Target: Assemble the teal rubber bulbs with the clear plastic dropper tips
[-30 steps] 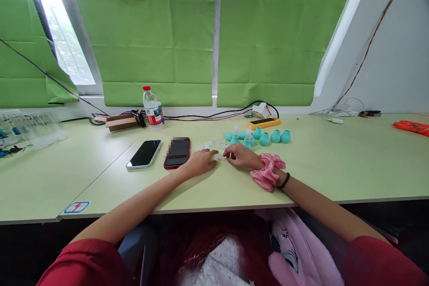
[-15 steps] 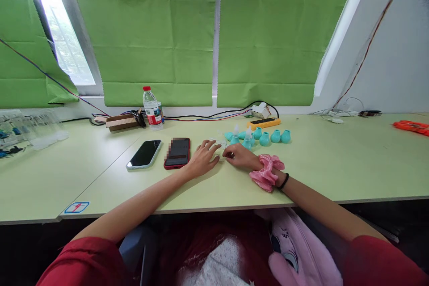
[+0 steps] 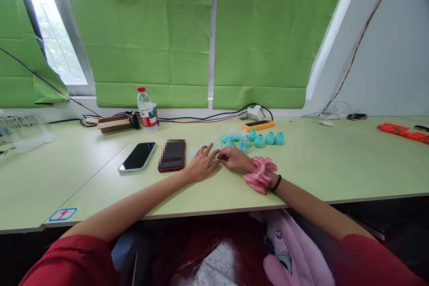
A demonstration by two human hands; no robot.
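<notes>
My left hand (image 3: 203, 163) lies low over the table, palm down, with its fingers stretched and apart. Its fingertips come close to those of my right hand (image 3: 234, 159), which wears a pink scrunchie at the wrist. The right fingers are curled into a pinch; what they hold, if anything, is too small to make out. Just beyond the hands lie small clear plastic pieces (image 3: 214, 139). Behind the right hand stand several teal rubber bulbs (image 3: 258, 141); two, including a teal bulb with a clear nozzle (image 3: 241, 144), have translucent tips.
Left of my hands lie a red-cased phone (image 3: 172, 155) and a pale-cased phone (image 3: 137, 157). A water bottle (image 3: 147, 111), a cardboard box (image 3: 114, 124) and a yellow device (image 3: 258, 125) stand along the back among cables. Orange items (image 3: 402, 132) lie far right, clear plastic containers (image 3: 28, 129) far left.
My left fingertips have come closer to the right hand, and the gap between the hands has narrowed. The whole view has shifted slightly, so things sit further left.
</notes>
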